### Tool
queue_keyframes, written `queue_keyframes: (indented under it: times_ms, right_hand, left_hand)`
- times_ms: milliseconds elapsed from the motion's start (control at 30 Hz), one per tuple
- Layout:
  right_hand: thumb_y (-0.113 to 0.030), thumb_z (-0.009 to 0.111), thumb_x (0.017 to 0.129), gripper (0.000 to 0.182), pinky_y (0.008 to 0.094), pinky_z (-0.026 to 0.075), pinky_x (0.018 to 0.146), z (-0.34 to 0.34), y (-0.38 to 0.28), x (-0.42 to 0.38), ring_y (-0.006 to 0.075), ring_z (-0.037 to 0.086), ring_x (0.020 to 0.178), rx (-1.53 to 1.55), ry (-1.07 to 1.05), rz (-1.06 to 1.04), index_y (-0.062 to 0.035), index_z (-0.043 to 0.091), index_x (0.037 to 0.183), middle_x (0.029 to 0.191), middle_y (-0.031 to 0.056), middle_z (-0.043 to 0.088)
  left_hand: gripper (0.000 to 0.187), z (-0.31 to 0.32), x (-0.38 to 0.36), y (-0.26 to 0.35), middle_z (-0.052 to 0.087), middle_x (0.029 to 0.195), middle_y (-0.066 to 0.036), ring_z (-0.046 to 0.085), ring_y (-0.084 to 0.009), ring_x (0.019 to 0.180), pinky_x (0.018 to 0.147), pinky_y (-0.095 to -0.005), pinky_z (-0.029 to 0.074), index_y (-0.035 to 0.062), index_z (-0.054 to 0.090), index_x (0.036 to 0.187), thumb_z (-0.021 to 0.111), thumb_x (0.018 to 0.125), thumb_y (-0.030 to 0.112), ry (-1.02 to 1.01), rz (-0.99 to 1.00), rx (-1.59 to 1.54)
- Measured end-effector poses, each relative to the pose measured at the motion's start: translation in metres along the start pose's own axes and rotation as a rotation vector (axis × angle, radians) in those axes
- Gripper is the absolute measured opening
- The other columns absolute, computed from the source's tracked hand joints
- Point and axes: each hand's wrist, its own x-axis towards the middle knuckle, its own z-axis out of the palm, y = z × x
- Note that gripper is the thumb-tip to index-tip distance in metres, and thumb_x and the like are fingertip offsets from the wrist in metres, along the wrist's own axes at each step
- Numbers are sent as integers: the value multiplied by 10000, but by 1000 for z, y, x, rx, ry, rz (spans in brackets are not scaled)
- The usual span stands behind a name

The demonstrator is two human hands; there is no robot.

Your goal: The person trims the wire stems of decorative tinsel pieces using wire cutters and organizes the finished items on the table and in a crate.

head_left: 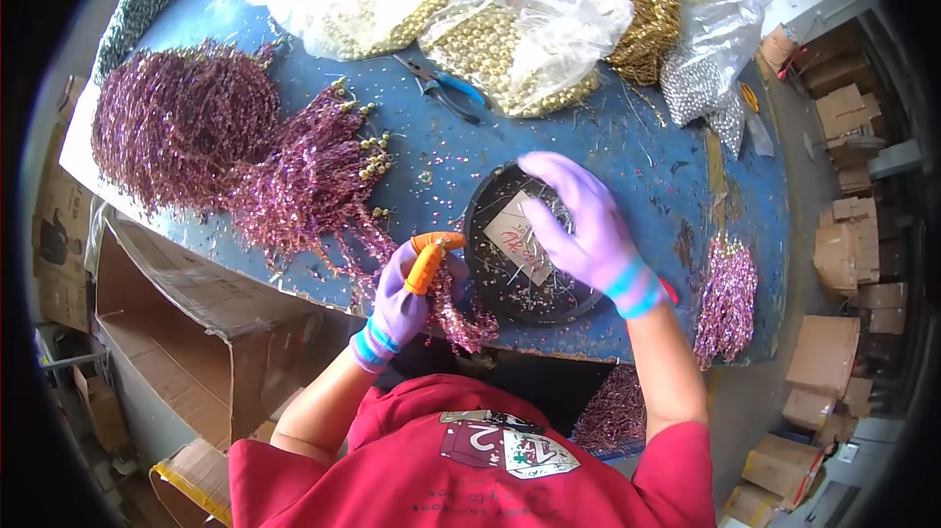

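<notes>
My left hand (407,293), in a purple glove with orange covers on its thumb and finger, is closed on a pink beaded tassel (456,317). The strands hang down at the table's front edge. Over a round black tray (482,278), my right hand (578,224) is held with thumb and fingers apart, and no object shows in it. The tray contains a card with red writing (517,239), thin pins or wires and scattered beads. A loose pile of pink tassels with gold beads at their ends (309,170) lies beside my left hand.
A larger pink bundle (186,126) lies at left. Behind are blue-handled pliers (446,92), bags of gold beads (490,52), gold strands (642,8) and a silver-bead bag (701,82). Another pink tassel (726,298) hangs over the right edge. A cardboard box (196,322) stands below left.
</notes>
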Motion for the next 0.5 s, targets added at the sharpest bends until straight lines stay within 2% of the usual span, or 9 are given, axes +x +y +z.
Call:
queue_keyframes:
  times_ms: [33,100,200,233,267,333,367,400,500]
  right_hand:
    - [-107,611,837,315,411,457,914,17,6,16,362,584,1022,18,30,-19,-15,562,1135,1095,185,607]
    - [-105,557,859,259,416,461,901,44,22,46,362,585,1003,10,4,-17,-25,569,1105,1064,181,617]
    - [-116,436,911,253,424,463,903,72,48,90,364,579,1014,-155,-61,49,-54,587,1105,1065,171,625]
    - [-124,389,927,293,421,462,919,79,57,102,355,580,1027,-273,-95,97,-82,598,1127,1102,158,621]
    - [-127,412,918,299,419,460,931,85,69,113,336,581,1048,-350,-92,86,-114,595,1154,1153,146,606]
    - [-114,417,915,316,427,458,940,90,69,130,319,578,1073,-435,-188,272,-131,577,1187,1200,136,585]
    - [-144,505,887,291,434,477,894,95,67,136,345,602,1012,-527,-189,316,-97,582,1163,1097,158,626]
    - [-144,505,887,291,434,477,894,97,62,138,345,602,1012,-528,-197,310,-97,582,1163,1097,158,626]
    - [-357,655,818,487,422,476,904,99,51,144,306,605,1043,-442,-307,413,-111,549,1225,1106,148,633]
  left_hand:
    - [393,-1,0,0,610,846,-47,574,-113,651,608,-237,465,15,520,1198,448,995,344,-2,-6,-12]
    - [423,-3,0,-2,610,857,-55,575,-118,655,615,-241,468,13,502,1224,463,987,361,-23,31,-52]
    - [446,-3,0,2,618,856,-63,579,-121,665,625,-243,473,12,495,1234,481,978,377,-29,-52,-193]
    - [362,-5,0,2,632,864,-80,603,-143,709,659,-277,500,-5,500,1227,466,997,272,-38,-50,-247]
    - [346,-5,0,2,631,863,-77,599,-139,707,663,-273,495,-5,503,1222,459,1000,257,-34,-39,-253]
    - [338,-8,0,0,631,862,-75,592,-131,707,674,-269,489,-7,505,1219,456,1001,247,-19,-96,-230]
    - [402,-8,1,-1,633,880,-77,595,-142,681,636,-264,483,20,492,1251,477,987,322,-57,-41,-245]
    - [402,-9,1,-1,633,880,-77,595,-142,681,636,-264,483,20,492,1251,477,987,322,-49,-40,-251]
    - [397,-11,0,0,635,892,-84,603,-153,703,651,-279,492,19,485,1257,490,983,306,-55,-79,-247]
